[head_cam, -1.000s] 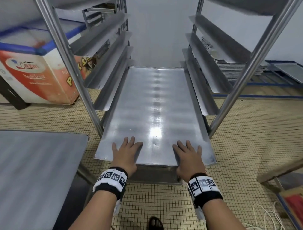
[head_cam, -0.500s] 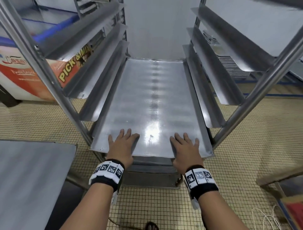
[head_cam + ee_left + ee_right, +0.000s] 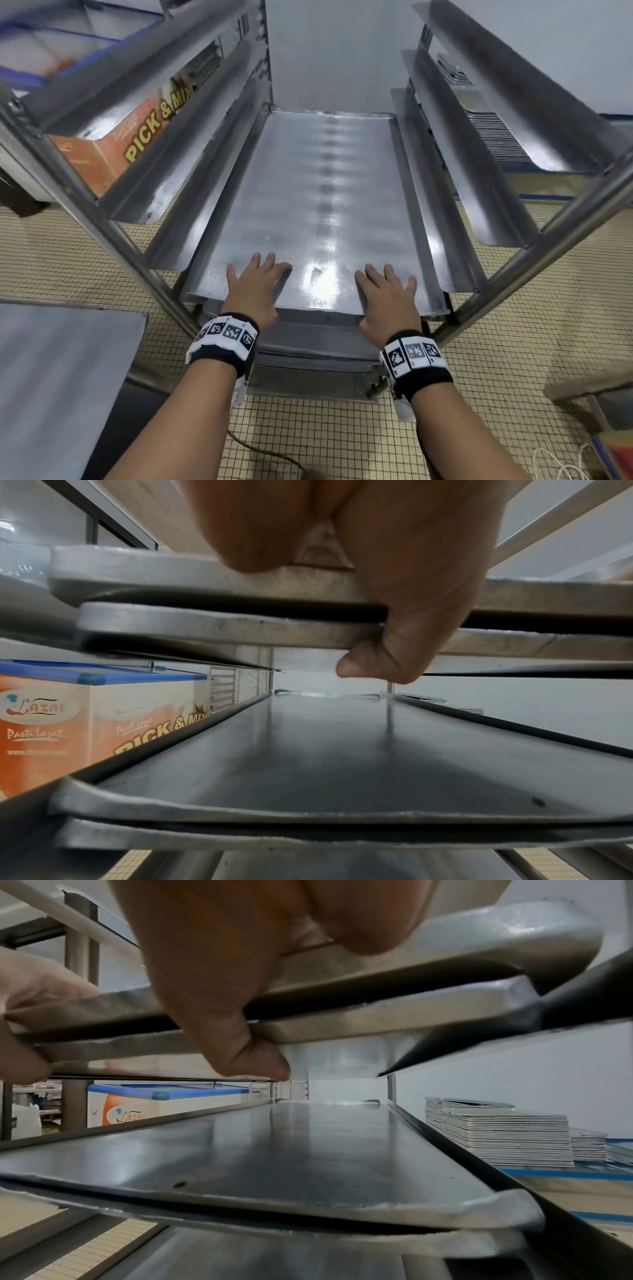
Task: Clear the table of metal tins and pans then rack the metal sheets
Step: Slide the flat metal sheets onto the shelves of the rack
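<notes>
A long metal sheet (image 3: 325,205) lies on the side rails of the steel rack (image 3: 120,246), its near edge sticking out a little. My left hand (image 3: 255,284) and right hand (image 3: 387,291) hold that near edge, fingers flat on top. The left wrist view shows two stacked sheet edges (image 3: 205,577) with my left hand's (image 3: 394,588) thumb curled under the lower one. My right hand (image 3: 212,974) pinches the same pair of edges (image 3: 445,961). More sheets (image 3: 325,750) lie on the level below.
An orange "PICK & MIX" freezer chest (image 3: 113,150) stands left of the rack. A steel table (image 3: 51,377) is at my lower left. Stacked trays (image 3: 496,1139) sit beyond the rack's right side. A cable (image 3: 267,455) lies on the tiled floor.
Both hands have moved forward with the sheet, and it has slid deeper along the rack's rails. Less of it overhangs the front.
</notes>
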Motion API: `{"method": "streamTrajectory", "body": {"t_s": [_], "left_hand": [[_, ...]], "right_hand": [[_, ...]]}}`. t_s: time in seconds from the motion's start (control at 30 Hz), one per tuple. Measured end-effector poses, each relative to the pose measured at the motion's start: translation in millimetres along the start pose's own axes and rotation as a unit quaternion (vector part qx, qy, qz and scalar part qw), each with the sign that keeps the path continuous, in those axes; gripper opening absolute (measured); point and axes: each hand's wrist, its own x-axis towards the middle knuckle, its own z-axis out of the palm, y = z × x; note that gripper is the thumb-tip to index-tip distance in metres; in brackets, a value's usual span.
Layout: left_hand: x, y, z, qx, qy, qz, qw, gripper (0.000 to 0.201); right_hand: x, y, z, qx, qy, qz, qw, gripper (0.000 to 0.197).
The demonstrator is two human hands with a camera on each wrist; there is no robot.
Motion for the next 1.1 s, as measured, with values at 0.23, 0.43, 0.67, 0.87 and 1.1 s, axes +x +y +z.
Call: {"method": "streamTrajectory", "body": {"t_s": [0.23, 0.43, 0.67, 0.87, 1.1], "left_hand": [[11.2, -4.7, 3.5, -0.006, 0.003, 0.001, 1.0, 0.095], [3.0, -8.8, 5.0, 0.081, 0.04, 0.033, 0.995, 0.086], [-59.2, -16.2, 16.6, 0.127, 0.017, -0.001, 0.992, 0.083], [-144.5, -48.3, 0.4, 0.023, -0.051, -0.064, 0.996, 0.05], [-282.2, -127.8, 5.0, -0.088, -0.064, -0.226, 0.968, 0.046]], "right_hand": [[11.2, 1.4, 0.2, -0.01, -0.016, 0.005, 1.0, 0.079], [6.4, -4.6, 3.2, -0.054, 0.016, 0.007, 0.998, 0.083], [-11.5, -42.1, -1.6, -0.053, -0.05, 0.052, 0.996, 0.089], [-59.3, -116.1, -16.3, -0.033, -0.049, 0.022, 0.998, 0.073], [-129.7, -239.2, -41.8, -0.019, -0.107, -0.17, 0.98, 0.031]]}}
